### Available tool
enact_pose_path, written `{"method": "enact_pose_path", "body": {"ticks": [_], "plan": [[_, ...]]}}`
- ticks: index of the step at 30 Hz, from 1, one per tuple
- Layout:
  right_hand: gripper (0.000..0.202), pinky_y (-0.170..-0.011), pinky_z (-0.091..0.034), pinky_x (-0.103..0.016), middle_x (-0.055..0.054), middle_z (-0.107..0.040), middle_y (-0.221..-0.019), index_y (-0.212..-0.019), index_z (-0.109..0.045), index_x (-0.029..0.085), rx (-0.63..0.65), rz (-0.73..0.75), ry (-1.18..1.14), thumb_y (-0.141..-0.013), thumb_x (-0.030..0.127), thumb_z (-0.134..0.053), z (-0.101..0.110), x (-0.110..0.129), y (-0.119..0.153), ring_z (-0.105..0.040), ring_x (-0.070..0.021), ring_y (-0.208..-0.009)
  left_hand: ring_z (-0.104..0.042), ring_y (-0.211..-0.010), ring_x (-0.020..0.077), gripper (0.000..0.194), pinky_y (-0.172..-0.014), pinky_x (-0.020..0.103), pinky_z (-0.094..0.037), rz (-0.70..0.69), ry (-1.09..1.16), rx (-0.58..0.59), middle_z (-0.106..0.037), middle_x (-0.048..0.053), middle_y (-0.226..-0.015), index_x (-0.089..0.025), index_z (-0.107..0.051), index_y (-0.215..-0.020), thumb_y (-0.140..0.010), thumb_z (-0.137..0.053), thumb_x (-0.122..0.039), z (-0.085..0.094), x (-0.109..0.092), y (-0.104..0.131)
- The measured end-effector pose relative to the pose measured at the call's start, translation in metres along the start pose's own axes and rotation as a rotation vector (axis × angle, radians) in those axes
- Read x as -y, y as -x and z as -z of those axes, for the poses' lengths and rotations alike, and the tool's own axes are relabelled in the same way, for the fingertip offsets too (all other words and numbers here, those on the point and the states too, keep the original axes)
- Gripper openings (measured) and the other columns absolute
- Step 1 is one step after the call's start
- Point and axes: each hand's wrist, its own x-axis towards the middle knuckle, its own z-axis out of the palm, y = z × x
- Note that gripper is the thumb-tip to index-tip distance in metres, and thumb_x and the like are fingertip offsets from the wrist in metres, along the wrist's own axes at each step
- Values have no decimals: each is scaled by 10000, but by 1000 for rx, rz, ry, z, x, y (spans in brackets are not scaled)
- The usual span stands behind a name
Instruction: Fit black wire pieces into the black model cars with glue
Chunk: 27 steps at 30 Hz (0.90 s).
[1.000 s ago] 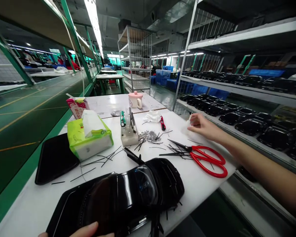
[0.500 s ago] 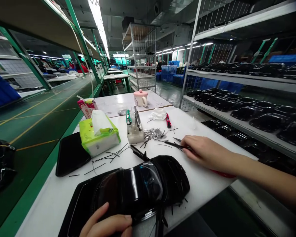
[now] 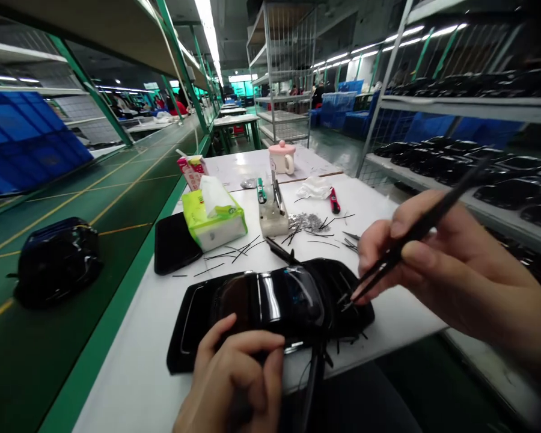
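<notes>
A glossy black model car [image 3: 293, 288] lies on the white table in front of me, its doors swung out on both sides. My left hand [image 3: 238, 373] grips its near side, fingers curled against the edge of the roof and door. Black tweezers [image 3: 415, 231] are pinched in my right hand [image 3: 451, 264], tips pointing down at the car's right-hand end. Small silvery marks show under the tips; whether the tweezers hold a piece I cannot make out. Thin black strips [image 3: 241, 249] lie scattered behind the car.
Behind the car stand a tissue pack [image 3: 214, 219], a black tablet-like slab [image 3: 174, 243], a clear holder [image 3: 273, 222] with tools, a pile of silvery bits [image 3: 309, 222], a red cutter [image 3: 334, 201] and a lidded mug [image 3: 282, 157]. Left runs a green conveyor [image 3: 130, 201] carrying another black body [image 3: 58, 261]; racks stand right.
My right hand has lifted tweezers off the table and brought them over the car's right-hand end. My left hand has moved further onto the near side. The whole view has shifted.
</notes>
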Motion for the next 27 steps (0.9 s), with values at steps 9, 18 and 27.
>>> {"method": "enact_pose_path", "body": {"ticks": [9,18,27], "plan": [[271,-883,-639,-218,47,-752,-1088,-1112,-529,363,187,-103,-9,-992,150,-646,-23,-14,8,-758,-109,-975,-754,-780,97,354,-1003,301,-540,87,-41,130,-718,-114,-751,-262,-354,-750,-898,-564,-18,9,-8,0],[222,-826,-638,-159,37,-768,-1000,-1091,-636,357,110,7,253,-948,205,-712,-22,-13,6,-771,-125,-916,-753,-792,105,361,-942,317,-534,141,-23,131,-741,-118,-757,-256,-344,-745,-908,-578,-35,6,-12,0],[263,-827,-644,-182,44,-763,-1012,-1116,-638,381,151,-8,261,-956,178,-690,-22,-16,6,-769,-131,-932,-740,-762,94,372,-970,318,-526,125,0,153,-722,-128,-742,-251,-344,-742,-890,-579,-4,7,-14,0]]}}
